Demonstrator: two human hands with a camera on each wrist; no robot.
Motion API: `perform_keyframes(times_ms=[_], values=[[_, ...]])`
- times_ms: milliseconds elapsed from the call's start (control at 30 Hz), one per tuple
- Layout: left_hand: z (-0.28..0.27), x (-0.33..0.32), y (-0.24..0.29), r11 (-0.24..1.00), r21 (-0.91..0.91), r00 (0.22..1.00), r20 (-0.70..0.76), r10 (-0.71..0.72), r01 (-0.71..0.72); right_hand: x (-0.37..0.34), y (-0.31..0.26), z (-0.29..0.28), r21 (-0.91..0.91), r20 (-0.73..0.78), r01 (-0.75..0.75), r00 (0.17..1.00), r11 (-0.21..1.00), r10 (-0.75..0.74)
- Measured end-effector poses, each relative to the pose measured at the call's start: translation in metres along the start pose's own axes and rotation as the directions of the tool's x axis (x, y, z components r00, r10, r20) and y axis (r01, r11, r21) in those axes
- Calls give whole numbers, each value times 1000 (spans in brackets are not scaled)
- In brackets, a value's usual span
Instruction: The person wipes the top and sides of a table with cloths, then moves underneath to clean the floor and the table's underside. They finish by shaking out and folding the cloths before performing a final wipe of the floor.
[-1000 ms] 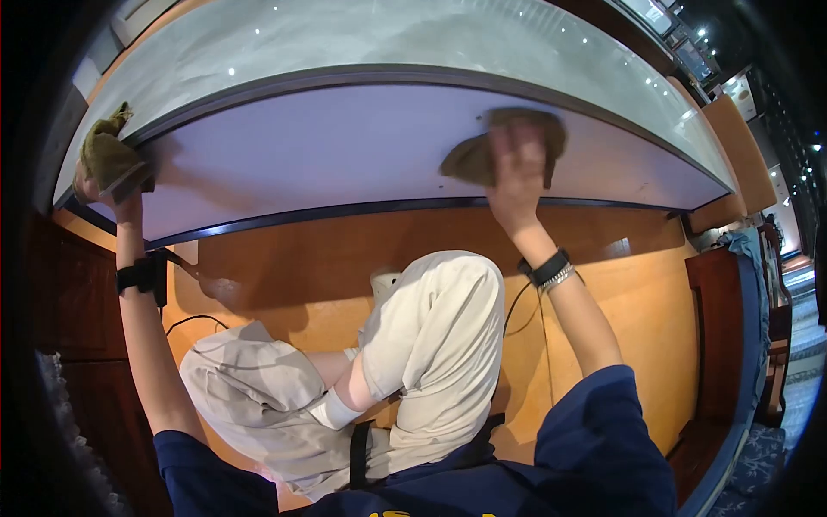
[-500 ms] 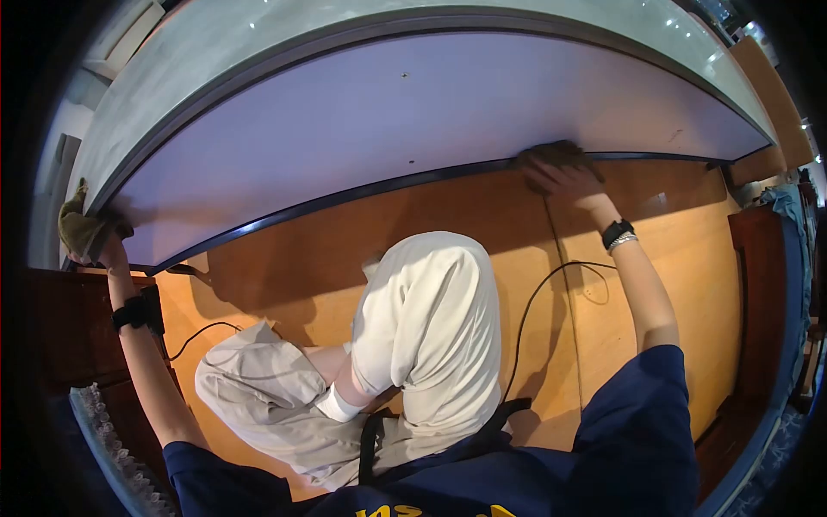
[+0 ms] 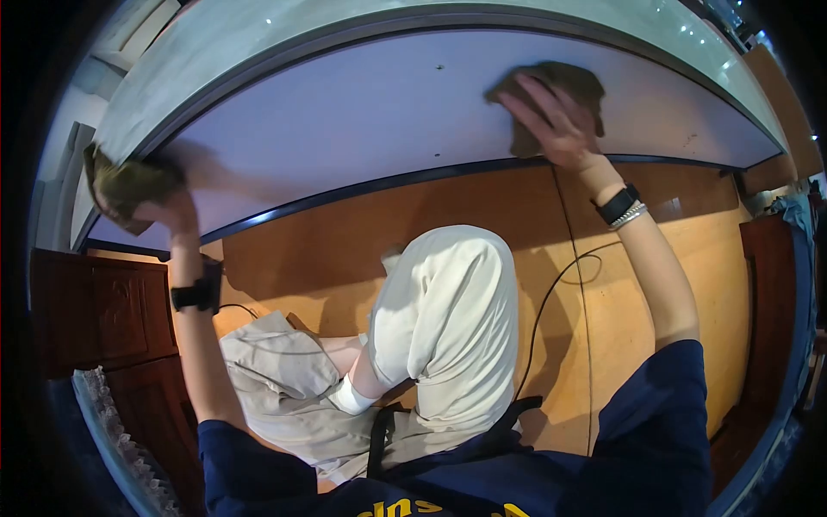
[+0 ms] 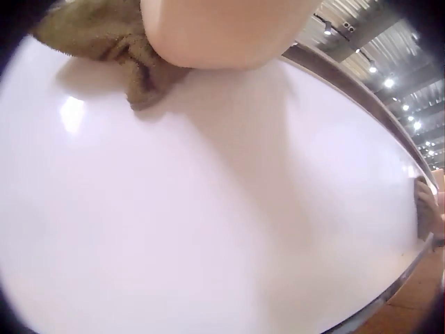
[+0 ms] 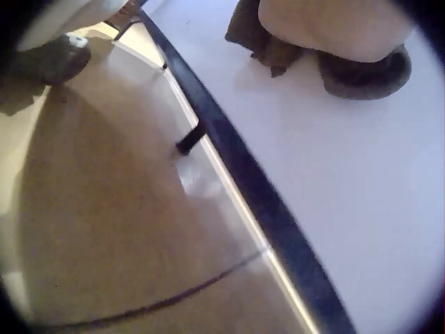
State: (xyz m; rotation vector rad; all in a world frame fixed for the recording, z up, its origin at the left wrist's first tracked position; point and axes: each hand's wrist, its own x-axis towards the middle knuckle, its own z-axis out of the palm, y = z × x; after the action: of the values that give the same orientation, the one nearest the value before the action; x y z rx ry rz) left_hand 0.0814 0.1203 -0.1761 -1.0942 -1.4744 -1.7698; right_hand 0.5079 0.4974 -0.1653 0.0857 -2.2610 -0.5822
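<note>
At the left end of a white panel (image 3: 345,112), my left hand (image 3: 169,212) holds a bunched olive-brown cloth (image 3: 125,183) against the corner. The cloth hides the fingers. In the left wrist view that cloth (image 4: 97,31) hangs beside the hand and lies along the panel's face. Toward the panel's right part, my right hand (image 3: 562,129) presses a second brown cloth (image 3: 579,79) on the white surface with its fingers stretched out over it. From the right wrist, this cloth (image 5: 365,73) shows on both sides of the hand.
A dark rail (image 3: 362,188) edges the panel's bottom, and a pale marbled top (image 3: 258,34) lies above it. Wooden furniture stands at left (image 3: 103,302) and right (image 3: 767,284). My bent knee (image 3: 448,293) is close in front; a black cable (image 3: 543,310) runs over the orange floor.
The right hand slid its cloth down to the bottom rail, then back up onto the panel. The left hand and its cloth stayed around the left corner, lately shifting slightly rightward.
</note>
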Motion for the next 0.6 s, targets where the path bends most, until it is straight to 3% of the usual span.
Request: perform_keyframes(times_ms=[33,100,167,200,300,367,400,433,467,500,533,600], values=[[10,-8,-1,953,276,992,29,120,-123,20,-12,5,-28,-82,9,997,1000,-11],[72,-24,56,905,386,984,68,165,-179,56,-34,7,-48,-214,24,976,999,-33],[121,-23,123,747,539,919,182,349,-390,78,-55,12,-47,-281,26,959,999,-38],[136,-26,141,641,596,870,251,424,-484,78,-62,17,-21,-229,19,973,1000,-23],[164,-54,138,732,529,899,167,405,-429,59,-68,32,-116,-138,131,979,985,-147],[164,-73,109,692,555,884,224,410,-462,32,-72,39,-182,152,381,922,907,-356],[162,-78,99,672,548,866,274,419,-498,18,-70,39,-184,154,385,920,905,-360],[159,-84,96,673,547,866,270,421,-498,2,-67,37,6,308,402,870,916,-384],[154,-89,97,597,588,838,389,383,-546,-15,-62,35,195,443,378,789,905,-425],[150,-94,96,514,616,801,500,331,-597,-34,-55,34,159,448,413,779,897,-438],[147,-98,92,512,617,800,496,337,-598,-54,-47,34,121,454,447,769,886,-450],[143,-108,84,489,568,748,548,375,-662,-101,-26,36,182,518,296,782,938,-348]])
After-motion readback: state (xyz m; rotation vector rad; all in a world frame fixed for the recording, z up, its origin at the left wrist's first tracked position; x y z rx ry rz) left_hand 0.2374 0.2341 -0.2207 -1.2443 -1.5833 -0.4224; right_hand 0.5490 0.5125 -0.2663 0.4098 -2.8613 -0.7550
